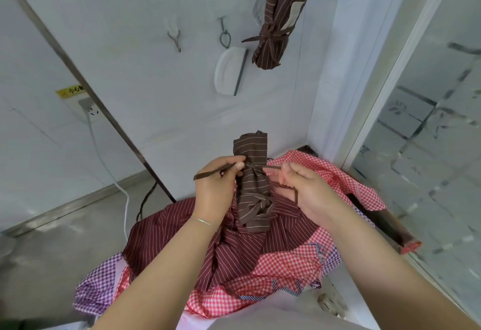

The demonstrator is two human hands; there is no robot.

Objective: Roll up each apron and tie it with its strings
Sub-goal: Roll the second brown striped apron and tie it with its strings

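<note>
Head view: rolled brown striped apron [253, 183] held up above a heap of loose aprons [234, 256], clear of the cloth below, presumably so the strings can pass around it freely. Left hand [217, 186] closed, thumb and forefinger pinching one brown string [210, 173] that trails out to the left. Right hand [303, 186] partly curled, fingertips nipping the other string end [272, 168], palm side half open, a loop hanging beneath. Strings drawn apart sideways from a crossing at the upper part of the roll, likely tightening a knot. Long axis of the roll close to upright, slightly leaning, top end toward the wall, bottom end bunched just over the maroon striped apron [234, 246]. Finished bundle [276, 17] hanging on the wall above, already tied. Other aprons in the heap not yet rolled.
</note>
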